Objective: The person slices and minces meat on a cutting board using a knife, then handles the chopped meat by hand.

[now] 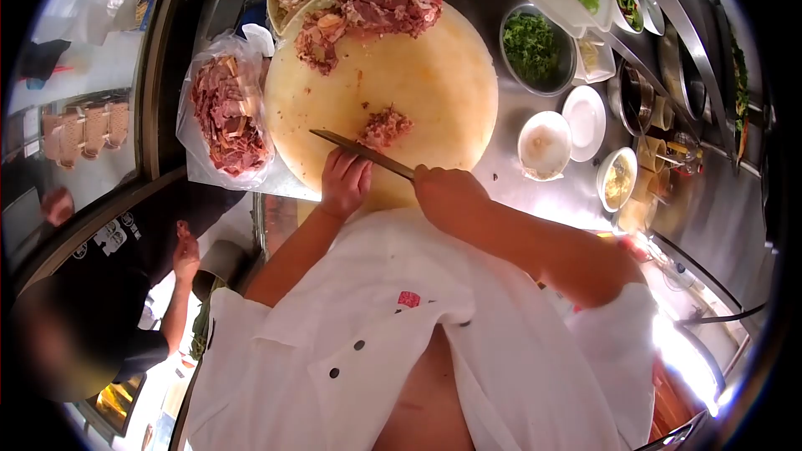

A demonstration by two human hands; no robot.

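Head view: the right hand is closing round the stiff-looking knife's handle, its safest hold; the left hand is half-curling at the blade, grip unclear

Kitchen workspace, stainless counter, dark-framed glass panel at left.
Frame dark brown, pane reflective; metal rail runs along upper right, steel surface beyond; black cable lower right, beside strong white light; reddish-brown surface below, floor or panel, can't tell; outer edges black.
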